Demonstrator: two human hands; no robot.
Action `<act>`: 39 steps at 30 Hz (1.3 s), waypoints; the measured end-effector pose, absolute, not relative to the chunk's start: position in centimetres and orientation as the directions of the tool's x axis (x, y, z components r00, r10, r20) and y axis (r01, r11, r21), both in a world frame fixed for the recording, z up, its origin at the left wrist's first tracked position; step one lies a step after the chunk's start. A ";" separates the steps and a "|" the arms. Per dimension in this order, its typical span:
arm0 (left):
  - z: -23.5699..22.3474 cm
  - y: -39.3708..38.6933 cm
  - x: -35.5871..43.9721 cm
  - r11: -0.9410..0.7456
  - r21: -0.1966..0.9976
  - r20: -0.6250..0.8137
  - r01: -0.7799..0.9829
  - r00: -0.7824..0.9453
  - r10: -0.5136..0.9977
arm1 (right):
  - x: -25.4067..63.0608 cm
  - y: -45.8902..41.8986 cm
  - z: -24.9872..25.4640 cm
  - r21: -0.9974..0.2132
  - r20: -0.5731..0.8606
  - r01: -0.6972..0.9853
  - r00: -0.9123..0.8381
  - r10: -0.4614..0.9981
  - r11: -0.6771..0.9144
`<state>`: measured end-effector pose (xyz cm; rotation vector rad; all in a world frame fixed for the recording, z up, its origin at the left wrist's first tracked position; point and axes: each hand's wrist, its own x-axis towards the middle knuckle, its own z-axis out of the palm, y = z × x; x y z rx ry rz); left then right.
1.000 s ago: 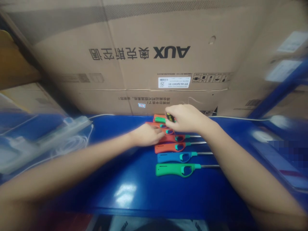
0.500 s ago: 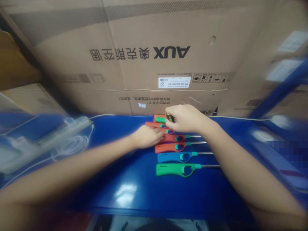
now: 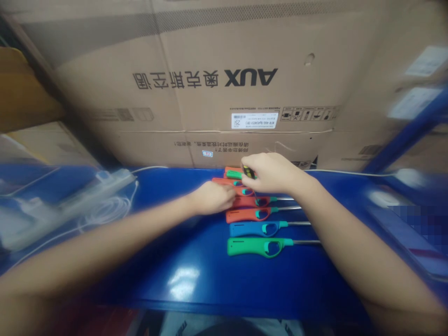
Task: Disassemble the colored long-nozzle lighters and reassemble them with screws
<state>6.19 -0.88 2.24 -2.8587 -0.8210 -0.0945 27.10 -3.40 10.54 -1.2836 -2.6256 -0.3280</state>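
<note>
On the blue table lies a column of long-necked gas lighters. Nearest me is a green lighter point(image 3: 245, 247), then a blue lighter point(image 3: 247, 228) and a red lighter point(image 3: 245, 215). Farther back, more red-orange ones and a green-handled one point(image 3: 234, 174) are partly covered by my hands. My left hand point(image 3: 213, 197) is closed with its fingertips on an orange lighter point(image 3: 241, 191) in the row. My right hand point(image 3: 268, 170) grips the black-and-yellow handle of a screwdriver point(image 3: 248, 171) above the lighters; a thin shaft seems to point down, its tip unclear.
A large cardboard box point(image 3: 206, 107) stands upright behind the blue table point(image 3: 168, 242). To the left are a white power strip point(image 3: 84, 200) and coiled white cable point(image 3: 112, 210). A phone-like flat device point(image 3: 416, 247), blurred, lies at the right near a white cable.
Almost nothing differs. My left hand has shifted very slightly on the lighter; my right hand keeps its hold on the screwdriver in the same place.
</note>
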 end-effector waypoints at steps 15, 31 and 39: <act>2.0 1.1 -4.4 -0.661 0.288 0.023 0.693 0.685 0.728 | 26.7 -4.4 11.2 -0.090 0.400 0.764 -0.560 0.726 0.639; -0.4 1.4 -6.5 -0.559 0.551 0.066 0.620 0.635 0.769 | 25.1 -5.0 10.2 -0.010 0.397 0.664 -0.684 0.612 0.748; -1.7 3.4 -6.4 -0.558 0.587 0.137 0.587 0.607 0.783 | 24.9 -5.1 9.7 -0.044 0.416 0.624 -0.698 0.582 0.780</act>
